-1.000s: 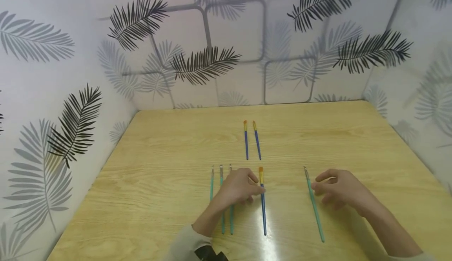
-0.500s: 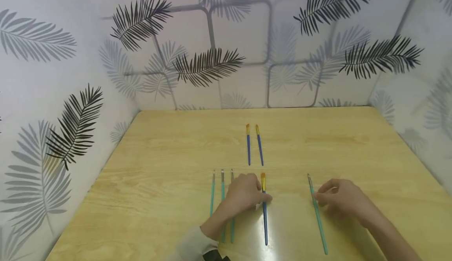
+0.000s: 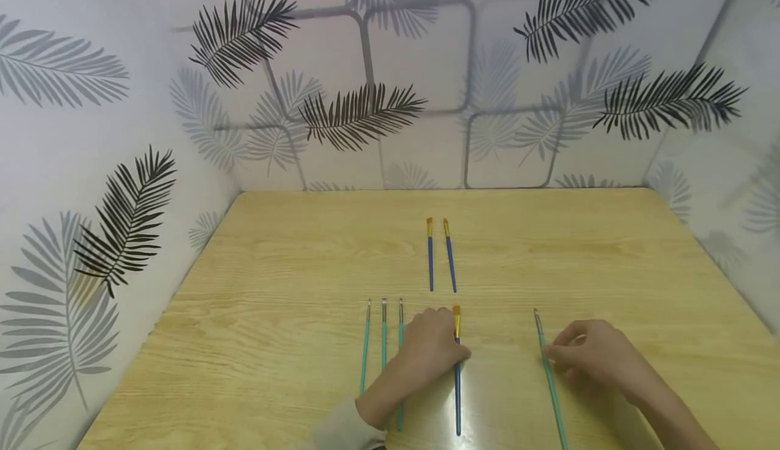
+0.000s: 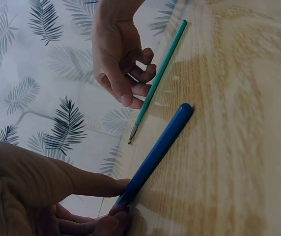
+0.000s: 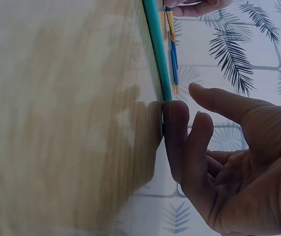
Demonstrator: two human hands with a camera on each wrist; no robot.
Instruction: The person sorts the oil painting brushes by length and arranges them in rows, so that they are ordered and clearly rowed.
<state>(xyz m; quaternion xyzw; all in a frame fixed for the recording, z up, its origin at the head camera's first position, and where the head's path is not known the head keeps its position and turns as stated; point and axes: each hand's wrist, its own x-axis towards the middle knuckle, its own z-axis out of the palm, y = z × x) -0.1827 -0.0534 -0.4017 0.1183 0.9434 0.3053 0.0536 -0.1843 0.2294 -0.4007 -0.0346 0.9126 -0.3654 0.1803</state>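
Note:
My left hand (image 3: 429, 345) pinches a blue paintbrush (image 3: 458, 396) with a gold ferrule and orange bristles. In the left wrist view the thumb presses one side of its blue handle (image 4: 155, 152), with fingertips at the other side. To the right, my right hand (image 3: 597, 352) is beside a green-handled paintbrush (image 3: 554, 396) with a silver ferrule, lying slightly slanted on the table. The right wrist view has the fingertips (image 5: 176, 110) right at the green handle (image 5: 156, 46), while the thumb stands apart from it.
Three green paintbrushes (image 3: 365, 352) lie side by side left of my left hand, partly covered by that forearm. Farther back lie two blue paintbrushes (image 3: 430, 260). The wooden table (image 3: 256, 301) meets a leaf-patterned wall covering (image 3: 420, 145) at the back and sides.
My left thumb and fingers have come down and taken hold of the blue paintbrush. My right hand has come closer to the green paintbrush. The head view has tilted up slightly.

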